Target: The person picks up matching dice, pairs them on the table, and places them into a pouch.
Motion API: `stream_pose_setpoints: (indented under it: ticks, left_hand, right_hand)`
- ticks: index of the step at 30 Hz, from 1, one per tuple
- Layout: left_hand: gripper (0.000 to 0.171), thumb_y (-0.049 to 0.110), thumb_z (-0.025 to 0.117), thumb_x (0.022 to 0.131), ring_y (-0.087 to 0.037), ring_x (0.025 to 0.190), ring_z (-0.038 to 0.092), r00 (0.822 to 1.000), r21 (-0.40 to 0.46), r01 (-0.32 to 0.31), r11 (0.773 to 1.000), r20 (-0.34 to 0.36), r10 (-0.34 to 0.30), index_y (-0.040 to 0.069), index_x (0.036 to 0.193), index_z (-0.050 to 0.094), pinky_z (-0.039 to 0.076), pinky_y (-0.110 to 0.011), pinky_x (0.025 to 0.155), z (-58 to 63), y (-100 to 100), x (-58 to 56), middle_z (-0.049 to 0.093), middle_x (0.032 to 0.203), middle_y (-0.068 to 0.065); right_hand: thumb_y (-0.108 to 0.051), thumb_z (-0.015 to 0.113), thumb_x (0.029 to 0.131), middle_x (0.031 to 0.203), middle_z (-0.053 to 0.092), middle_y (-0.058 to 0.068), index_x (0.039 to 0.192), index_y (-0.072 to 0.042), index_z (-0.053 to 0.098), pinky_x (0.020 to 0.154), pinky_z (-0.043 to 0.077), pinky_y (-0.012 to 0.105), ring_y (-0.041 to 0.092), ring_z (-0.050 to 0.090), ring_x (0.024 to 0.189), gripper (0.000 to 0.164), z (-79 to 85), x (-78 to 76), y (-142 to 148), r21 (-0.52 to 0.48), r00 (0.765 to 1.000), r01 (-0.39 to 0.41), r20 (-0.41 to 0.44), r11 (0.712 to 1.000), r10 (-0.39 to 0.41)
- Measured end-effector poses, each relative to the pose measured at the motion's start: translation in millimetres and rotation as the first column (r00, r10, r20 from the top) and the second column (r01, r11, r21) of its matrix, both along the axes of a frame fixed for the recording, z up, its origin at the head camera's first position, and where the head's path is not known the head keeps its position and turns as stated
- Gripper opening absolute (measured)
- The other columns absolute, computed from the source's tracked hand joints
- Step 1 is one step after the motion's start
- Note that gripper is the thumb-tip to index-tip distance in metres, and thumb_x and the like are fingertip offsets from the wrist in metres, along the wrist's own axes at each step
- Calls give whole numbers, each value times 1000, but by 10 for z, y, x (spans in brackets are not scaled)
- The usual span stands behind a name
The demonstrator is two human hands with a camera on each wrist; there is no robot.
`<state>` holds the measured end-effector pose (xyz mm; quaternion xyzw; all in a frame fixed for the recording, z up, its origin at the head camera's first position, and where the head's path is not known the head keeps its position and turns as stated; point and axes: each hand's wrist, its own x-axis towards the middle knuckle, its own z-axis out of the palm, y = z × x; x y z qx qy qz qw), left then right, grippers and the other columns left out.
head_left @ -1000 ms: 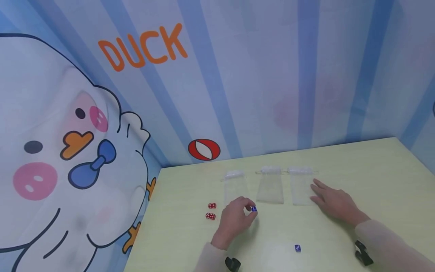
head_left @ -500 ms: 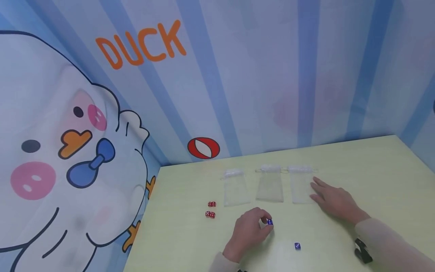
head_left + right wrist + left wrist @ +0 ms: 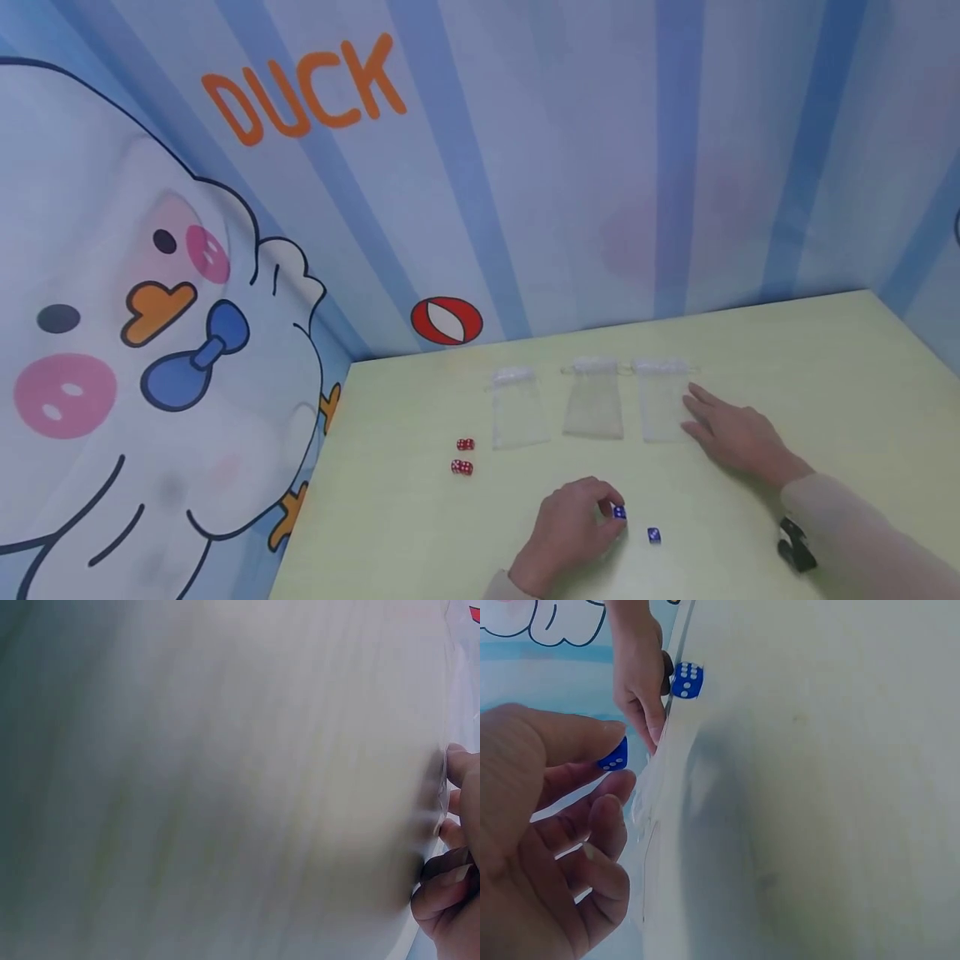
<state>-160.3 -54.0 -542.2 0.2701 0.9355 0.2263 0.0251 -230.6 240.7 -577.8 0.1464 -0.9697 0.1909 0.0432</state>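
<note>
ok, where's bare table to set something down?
The table is bare between its left edge and the left hand, nearer than the red dice, and right of the right hand. Crowded: the row of bags, with the right hand at the rightmost, and the small gap between the held die and the loose die.

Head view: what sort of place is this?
Probably a staged work corner, perhaps for recording: a pale table stands against a blue striped backdrop printed with a cartoon bird.

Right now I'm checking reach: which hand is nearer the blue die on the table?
Left: the left hand is just left of that die; the right hand is farther, at the rightmost bag.
</note>
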Motion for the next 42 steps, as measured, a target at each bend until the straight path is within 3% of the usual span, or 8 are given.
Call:
stream_pose_setpoints:
  ticks: [5,9,15,27,42]
  left_hand:
    - [11,24,77,83,8,65,45,999,-17,32,999,-30,-32,25,94,75,35,-14,55,7,53,68,54,76,22]
    - [11,25,77,83,9,65,45,999,-46,41,998,11,-41,26,95,75,35,-14,55,-20,96,128,53,75,23]
    - [12,26,77,83,8,64,44,998,-87,40,995,52,-36,28,95,75,36,-16,55,-94,148,173,51,74,24]
    - [11,27,76,81,7,61,42,999,-113,34,993,-4,-34,29,92,75,33,-16,53,-151,197,171,50,72,23]
    - [11,27,77,81,8,61,41,999,-109,47,993,-13,-49,28,92,76,33,-14,52,-171,263,127,48,71,23]
  right_hand:
    - [-32,53,101,148,40,25,139,6,50,81,48,57,48,57,113,53,-2,-30,8,4,1000,7,21,1000,-7]
    - [-33,53,101,148,39,26,139,6,50,87,45,61,50,53,118,54,-23,-13,3,-14,999,9,45,1000,-9]
    - [-32,54,101,148,40,26,138,6,51,85,46,60,49,55,115,53,-46,23,-14,-17,999,10,32,1000,-10]
    - [-32,54,101,148,41,25,138,6,52,83,47,61,50,56,112,53,-50,23,-10,-20,1000,6,16,1000,-6]
    - [-32,54,101,148,40,26,139,6,50,84,47,60,49,55,114,53,13,-10,9,-9,1000,5,19,1000,-5]
